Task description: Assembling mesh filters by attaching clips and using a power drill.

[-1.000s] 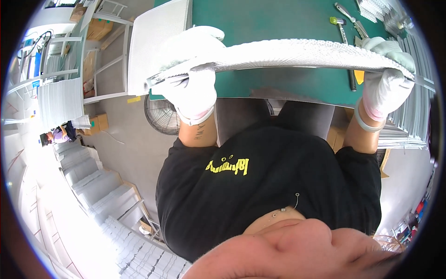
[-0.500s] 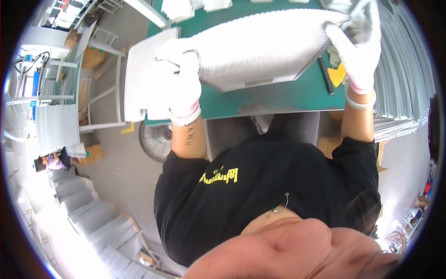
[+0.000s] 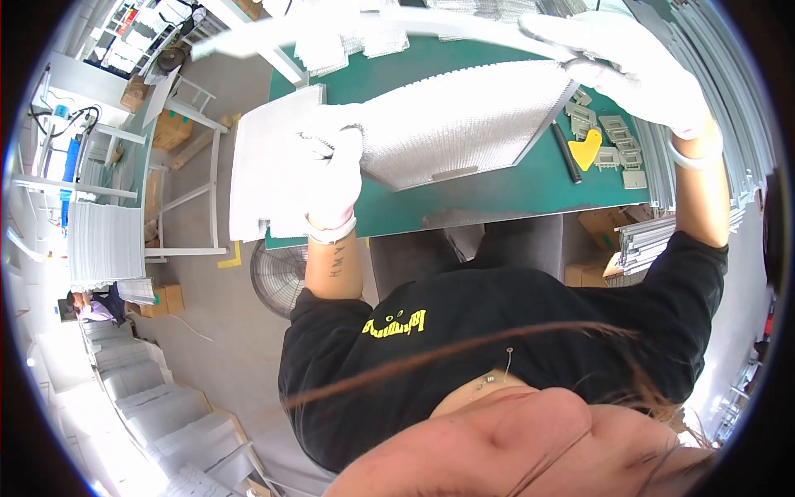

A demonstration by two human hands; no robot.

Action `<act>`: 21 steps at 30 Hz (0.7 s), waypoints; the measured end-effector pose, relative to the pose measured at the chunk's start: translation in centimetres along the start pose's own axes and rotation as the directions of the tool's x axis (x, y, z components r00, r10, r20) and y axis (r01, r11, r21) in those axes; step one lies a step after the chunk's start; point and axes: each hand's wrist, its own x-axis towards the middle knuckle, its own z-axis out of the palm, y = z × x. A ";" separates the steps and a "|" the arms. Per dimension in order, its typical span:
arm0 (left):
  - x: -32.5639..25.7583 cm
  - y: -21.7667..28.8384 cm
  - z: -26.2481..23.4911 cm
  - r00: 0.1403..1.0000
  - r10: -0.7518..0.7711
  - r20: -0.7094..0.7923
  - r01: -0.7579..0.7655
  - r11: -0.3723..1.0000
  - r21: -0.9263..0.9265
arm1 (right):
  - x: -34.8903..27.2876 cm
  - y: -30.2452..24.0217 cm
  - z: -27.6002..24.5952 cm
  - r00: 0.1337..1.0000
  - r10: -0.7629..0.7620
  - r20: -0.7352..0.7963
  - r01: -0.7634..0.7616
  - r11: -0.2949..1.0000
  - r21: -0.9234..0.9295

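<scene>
A silvery, finely textured panel (image 3: 464, 124) is held tilted above the green table. My gloved left hand (image 3: 331, 170) is closed on its left edge. At its upper right corner is my gloved right hand (image 3: 633, 70), fingers closed around the end of a long, thin pale strip (image 3: 397, 20). That strip bows across the panel's far side toward the upper left, partly washed out by glare. Whether the right fingertips also touch the panel's corner, I cannot tell. A yellow scraper (image 3: 585, 150) and a black bar-like tool (image 3: 567, 151) lie right of the panel.
Several small grey bracket-like plates (image 3: 617, 132) lie on the green table (image 3: 464, 207). White pieces (image 3: 321, 51) are along its far side, a white board (image 3: 269, 166) at its left. Long grey strips (image 3: 716, 91) are stacked at right. A floor fan (image 3: 277, 277) stands below the left corner.
My right hand has moved right from the panel's corner area, and the long pale strip now shows in it. The panel sits slightly lower in view; my left hand keeps its hold.
</scene>
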 end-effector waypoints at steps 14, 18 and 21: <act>2.3 5.4 0.4 0.999 0.045 -0.006 -0.045 0.991 -0.127 | 5.6 -3.8 1.3 0.962 -0.246 0.116 0.248 0.969 0.002; 1.8 5.5 0.6 0.996 0.062 -0.067 -0.070 0.989 -0.127 | 7.2 -5.0 2.0 0.979 -0.181 0.092 0.181 0.983 0.011; 1.2 4.6 2.4 0.944 -0.074 -0.322 -0.090 0.880 -0.466 | 7.3 -3.4 3.8 0.966 -0.253 -0.054 0.251 0.967 -0.036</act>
